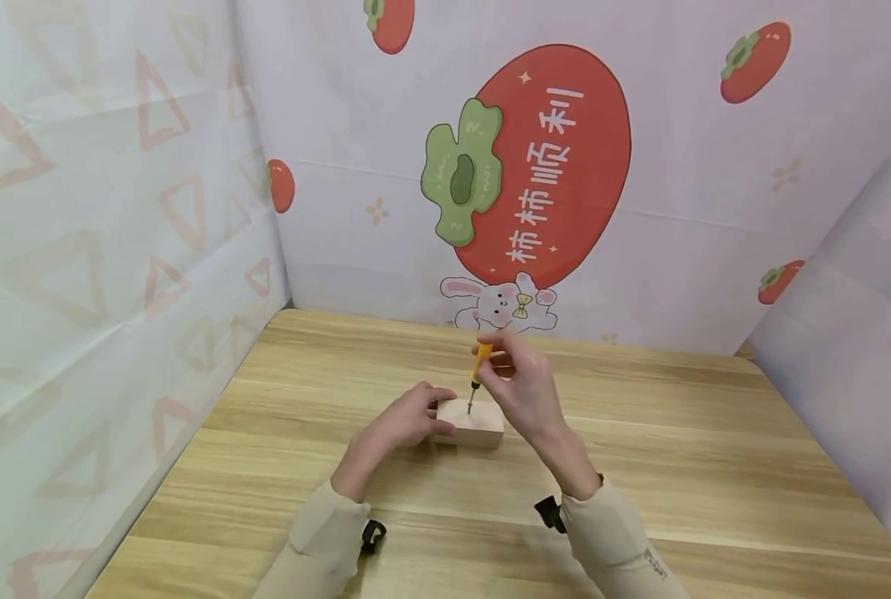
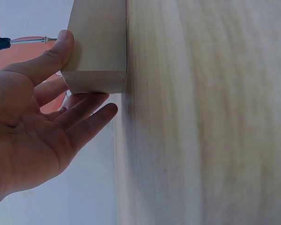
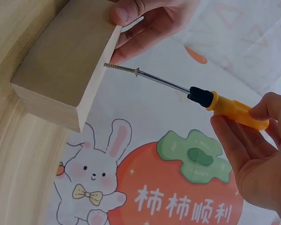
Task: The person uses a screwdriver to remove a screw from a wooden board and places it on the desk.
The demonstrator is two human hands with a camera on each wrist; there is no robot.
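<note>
A pale wooden block [image 1: 478, 428] lies on the table. My left hand [image 1: 409, 416] grips its left end, thumb on the near side and fingers behind, as the left wrist view [image 2: 42, 108] also shows. My right hand [image 1: 523, 387] holds a screwdriver [image 3: 236, 112] by its yellow handle, fingers and thumb around the upper part. The shaft points down at the block's top. At its tip sits a screw [image 3: 122, 68], head against the driver and its point at the block's top face; most of the thread shows.
The wood-grain table [image 1: 640, 433] stretches out around the block. Behind it hangs a printed cloth backdrop [image 1: 677, 208] with a big red persimmon and a rabbit. Another patterned cloth [image 1: 116, 291] closes off the left side. Black straps sit at both wrists.
</note>
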